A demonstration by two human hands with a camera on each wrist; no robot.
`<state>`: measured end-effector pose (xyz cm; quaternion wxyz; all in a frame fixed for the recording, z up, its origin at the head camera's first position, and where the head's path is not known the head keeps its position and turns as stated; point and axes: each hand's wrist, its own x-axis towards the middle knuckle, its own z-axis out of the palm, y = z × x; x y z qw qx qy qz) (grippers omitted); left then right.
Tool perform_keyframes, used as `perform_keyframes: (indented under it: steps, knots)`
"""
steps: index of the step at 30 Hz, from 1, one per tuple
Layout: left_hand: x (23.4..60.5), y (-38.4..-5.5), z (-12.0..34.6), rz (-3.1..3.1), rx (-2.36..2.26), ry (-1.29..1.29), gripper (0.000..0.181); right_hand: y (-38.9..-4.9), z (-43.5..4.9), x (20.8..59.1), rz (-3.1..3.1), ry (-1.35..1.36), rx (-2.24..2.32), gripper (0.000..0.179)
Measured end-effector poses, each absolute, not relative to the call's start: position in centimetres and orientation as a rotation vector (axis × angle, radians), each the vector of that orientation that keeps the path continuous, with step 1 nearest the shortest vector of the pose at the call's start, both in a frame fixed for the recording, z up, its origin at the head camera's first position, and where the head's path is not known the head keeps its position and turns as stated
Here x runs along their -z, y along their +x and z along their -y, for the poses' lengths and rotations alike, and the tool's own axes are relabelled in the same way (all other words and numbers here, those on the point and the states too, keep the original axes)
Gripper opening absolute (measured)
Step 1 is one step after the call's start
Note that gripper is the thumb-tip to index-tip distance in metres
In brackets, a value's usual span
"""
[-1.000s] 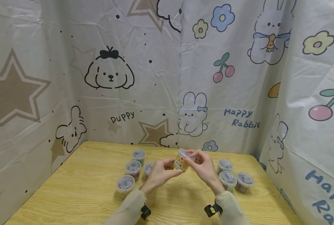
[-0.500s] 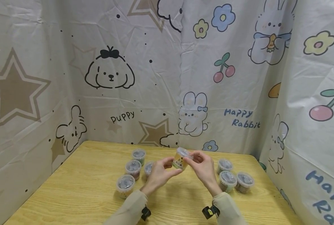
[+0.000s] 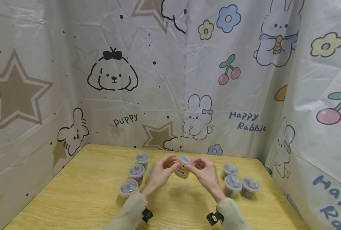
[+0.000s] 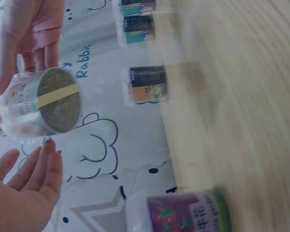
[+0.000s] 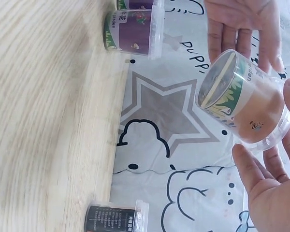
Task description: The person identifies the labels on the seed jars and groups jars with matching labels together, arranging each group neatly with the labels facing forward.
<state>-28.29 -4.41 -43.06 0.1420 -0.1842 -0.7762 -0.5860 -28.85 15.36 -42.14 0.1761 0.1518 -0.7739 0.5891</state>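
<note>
Above the middle of the table, a small clear plastic tub (image 3: 182, 172) with a yellow-orange printed label and a clear lid (image 3: 185, 159) is held in both hands. My left hand (image 3: 160, 172) grips it near the lid from the left, its thumb at the front. From the right, my right hand (image 3: 205, 172) pinches the lid's edge, its thumb also at the front. Both thumbtips lie close together just under the lid. The tub's dark base (image 4: 59, 101), crossed by a yellow strip, shows in the left wrist view. In the right wrist view, orange-brown label (image 5: 258, 111) faces the camera.
Similar lidded tubs stand at the left on the wooden table (image 3: 81, 188), including a front tub (image 3: 128, 187) and a purple-labelled tub (image 5: 133, 31). One there is mostly hidden behind my left hand. Three more tubs (image 3: 232, 185) cluster at the right. A printed cloth (image 3: 159, 80) hangs behind.
My left hand has shifted from the tub's lower side up to the lid. The tub has come down slightly and stands less tilted. My right hand stays at the lid.
</note>
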Motion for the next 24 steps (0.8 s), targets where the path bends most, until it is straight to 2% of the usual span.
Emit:
perform_keyframes:
  steps: [5,11,16,24]
  knots:
    - [42.3,-27.8,5.6,2.296,1.684,-0.533,0.043,-28.9,-14.5,42.4,2.211,0.553,-1.669,0.026]
    - [42.3,-28.0,6.9,2.388,1.68,-0.653,0.043,-28.5,-13.7,42.9,2.191,0.622,-1.727,0.025]
    - [42.2,-28.2,8.1,2.464,1.658,-0.769,0.033,-28.1,-13.1,43.4,2.211,0.67,-1.721,0.024]
    - [41.5,-28.1,9.6,2.482,1.642,-0.744,0.027,-28.0,-12.2,43.0,2.231,0.728,-1.749,0.026]
